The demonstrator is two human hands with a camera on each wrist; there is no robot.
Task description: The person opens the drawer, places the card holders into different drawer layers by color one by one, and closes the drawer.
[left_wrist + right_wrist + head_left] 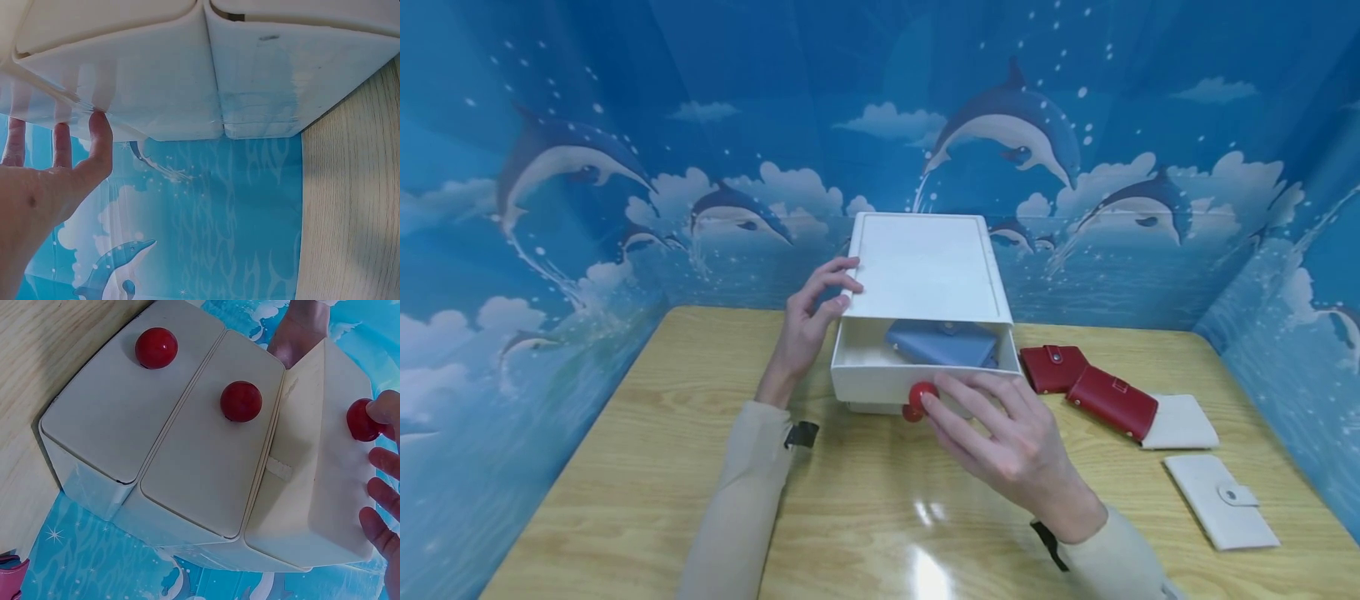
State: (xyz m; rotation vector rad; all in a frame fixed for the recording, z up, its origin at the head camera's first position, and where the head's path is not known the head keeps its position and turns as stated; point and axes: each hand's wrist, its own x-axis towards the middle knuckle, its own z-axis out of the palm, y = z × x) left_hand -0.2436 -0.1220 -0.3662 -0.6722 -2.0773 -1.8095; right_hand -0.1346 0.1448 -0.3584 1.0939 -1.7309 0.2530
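A white box with drawers stands on the table, its top drawer pulled partly out. Inside that drawer lies a blue wallet, partly hidden under the box top. My right hand pinches the round red knob on the drawer front with thumb and forefinger. Its other fingers spread along the panel near the rim. My left hand rests against the left side of the box, fingertips at the top edge; in the left wrist view its fingers touch the white side wall.
Two red wallets lie right of the box, one overlapping a white wallet. Another white wallet lies nearer the table's right edge. Two lower drawers with red knobs are closed. A dolphin-print curtain surrounds the table.
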